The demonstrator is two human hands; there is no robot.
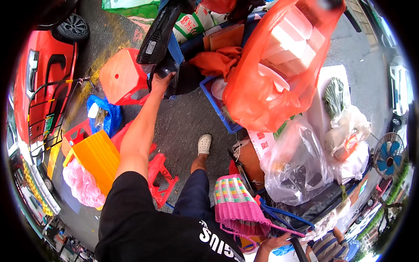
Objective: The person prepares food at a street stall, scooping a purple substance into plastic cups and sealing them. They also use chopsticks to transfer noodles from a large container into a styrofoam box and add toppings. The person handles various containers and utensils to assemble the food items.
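My left hand [163,82] reaches forward onto a rounded black part [168,70] of a vehicle or cart, its thumb spread on top and the other fingers mostly hidden. Beside it rises a long black plastic piece [152,49]. At the bottom right, my right hand [276,243] is at the end of a pink cord handle [286,230] of a woven pink bag [237,206], close to a black bar [298,249]; its grip is unclear. A red plastic bag [255,98] with white foam boxes [291,42] hangs at the upper right.
Red plastic stools [116,70], a yellow crate [95,160] and a blue bag [113,113] stand at left. A blue crate [217,108], clear plastic bags [298,163] and a fan [389,157] are at right. Farther off are a parked red car [49,75] and a person in stripes [330,245].
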